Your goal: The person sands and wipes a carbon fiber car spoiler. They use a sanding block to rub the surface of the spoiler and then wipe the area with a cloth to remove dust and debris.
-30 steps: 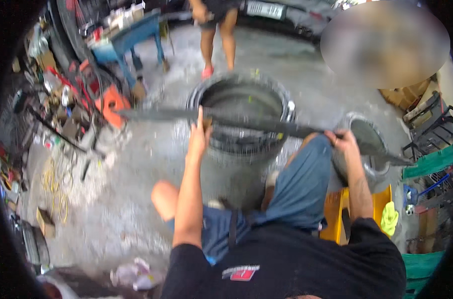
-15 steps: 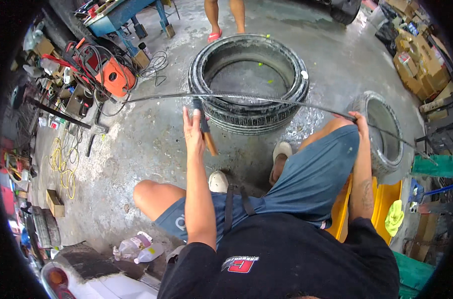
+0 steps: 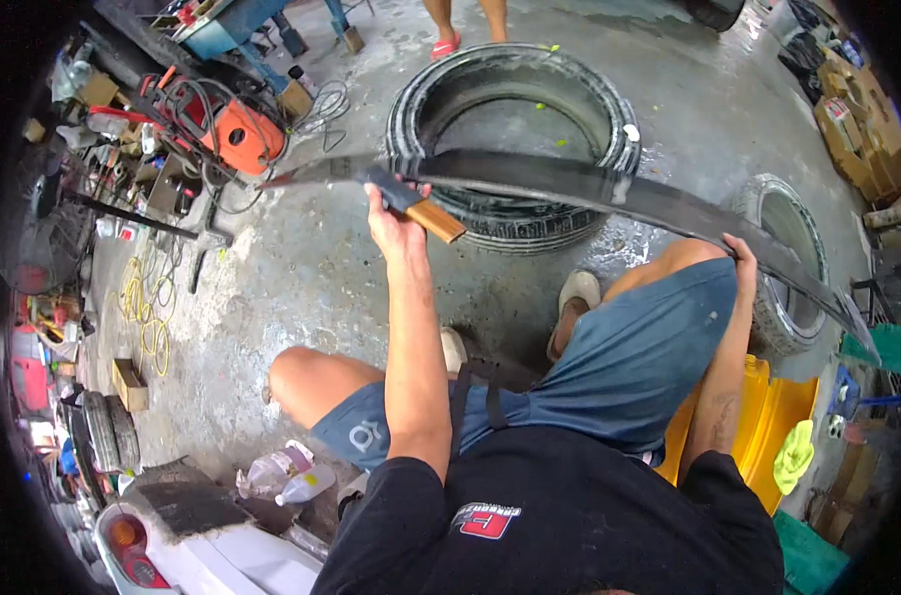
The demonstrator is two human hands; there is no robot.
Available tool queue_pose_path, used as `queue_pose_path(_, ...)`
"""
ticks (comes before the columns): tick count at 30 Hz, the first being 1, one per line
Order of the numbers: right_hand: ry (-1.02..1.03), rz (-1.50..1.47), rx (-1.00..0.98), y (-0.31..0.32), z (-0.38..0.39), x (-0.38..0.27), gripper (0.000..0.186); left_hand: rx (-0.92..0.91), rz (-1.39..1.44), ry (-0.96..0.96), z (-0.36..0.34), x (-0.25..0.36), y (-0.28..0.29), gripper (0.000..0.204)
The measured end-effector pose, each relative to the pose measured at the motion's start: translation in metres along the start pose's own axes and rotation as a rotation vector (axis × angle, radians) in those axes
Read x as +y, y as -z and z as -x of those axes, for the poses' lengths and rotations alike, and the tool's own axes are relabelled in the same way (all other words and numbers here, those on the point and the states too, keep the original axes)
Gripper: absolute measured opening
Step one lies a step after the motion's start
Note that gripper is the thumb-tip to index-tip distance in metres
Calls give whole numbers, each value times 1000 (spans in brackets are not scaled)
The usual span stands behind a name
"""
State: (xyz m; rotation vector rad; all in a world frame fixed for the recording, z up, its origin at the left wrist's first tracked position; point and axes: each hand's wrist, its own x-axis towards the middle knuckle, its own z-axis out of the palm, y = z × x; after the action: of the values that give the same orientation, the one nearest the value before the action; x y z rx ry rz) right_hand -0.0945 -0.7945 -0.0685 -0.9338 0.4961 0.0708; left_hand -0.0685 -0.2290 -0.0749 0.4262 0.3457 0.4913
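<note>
A long, slightly bowed black strip [image 3: 569, 181] spans the view in front of me, its broad face showing. My right hand [image 3: 742, 262] grips its lower edge beside my raised knee. My left hand [image 3: 399, 226] is closed round a small tool [image 3: 432, 215] with a dark grey body and a brown, wood-like end. The tool lies against the strip's left part; whether these fingers also grip the strip is hidden. Behind the strip, a large wet black tyre [image 3: 515, 230] lies flat on the floor, partly covered by it.
Another tyre [image 3: 802, 332] leans at the right, near a yellow plastic piece [image 3: 753, 407] with a bright yellow-green cloth [image 3: 793, 456]. An orange machine [image 3: 244, 139] with hoses stands at the left. Plastic bottles [image 3: 306, 484] lie lower left. Another person's feet [image 3: 445, 46] are beyond the tyre.
The strip has turned from nearly edge-on to showing its broad face. The tool in my left hand has swung from nearly upright to slanting right. The view has shifted slightly.
</note>
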Motion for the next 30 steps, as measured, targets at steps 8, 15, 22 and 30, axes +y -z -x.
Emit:
queue_pose_path(8,187,-19,-216,-34,15,11,23,-113,-81,-33,-20,13,-31,37)
queue_pose_path(15,-7,-260,-176,-58,-4,68,24,-135,-190,-35,-79,20,-2,35)
queue_pose_path(22,-122,-371,-172,4,-35,132,26,22,-328,10,-79,-1,56,37)
queue_pose_path(30,-213,-454,-195,36,-63,161,29,-9,-522,-63,-32,-9,73,47)
